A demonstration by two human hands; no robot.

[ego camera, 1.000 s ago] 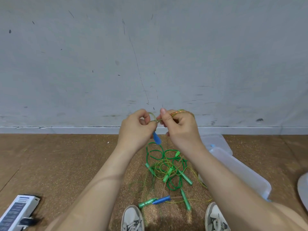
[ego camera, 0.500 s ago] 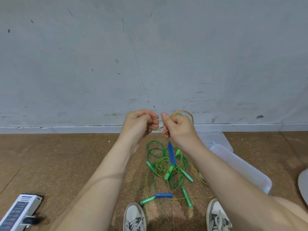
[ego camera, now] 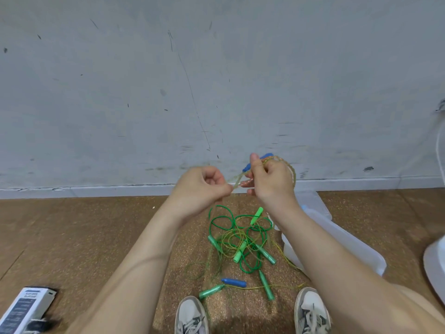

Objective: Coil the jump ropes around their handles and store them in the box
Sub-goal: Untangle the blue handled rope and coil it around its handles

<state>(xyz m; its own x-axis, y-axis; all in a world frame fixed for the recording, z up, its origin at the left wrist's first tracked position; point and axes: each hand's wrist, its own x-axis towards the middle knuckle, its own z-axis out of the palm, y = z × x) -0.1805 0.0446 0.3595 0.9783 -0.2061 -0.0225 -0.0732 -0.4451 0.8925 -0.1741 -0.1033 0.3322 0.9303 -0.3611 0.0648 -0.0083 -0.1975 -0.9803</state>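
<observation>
Blue handle (ego camera: 258, 162) up at right hand (ego camera: 273, 183)

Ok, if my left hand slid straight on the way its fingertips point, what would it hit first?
Probably the right hand, which grips the blue plastic handle and thin yellowish rope; the left hand pinches that rope close beside it.

Floor (ego camera: 96, 237) carries tangled jump ropes (ego camera: 240, 239) and box (ego camera: 356, 249).

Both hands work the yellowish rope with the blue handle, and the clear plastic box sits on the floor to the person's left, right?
No: the head view shows the clear plastic box on the floor to the person's right. Left hand and right hand work the yellowish rope with the blue handle.
</observation>
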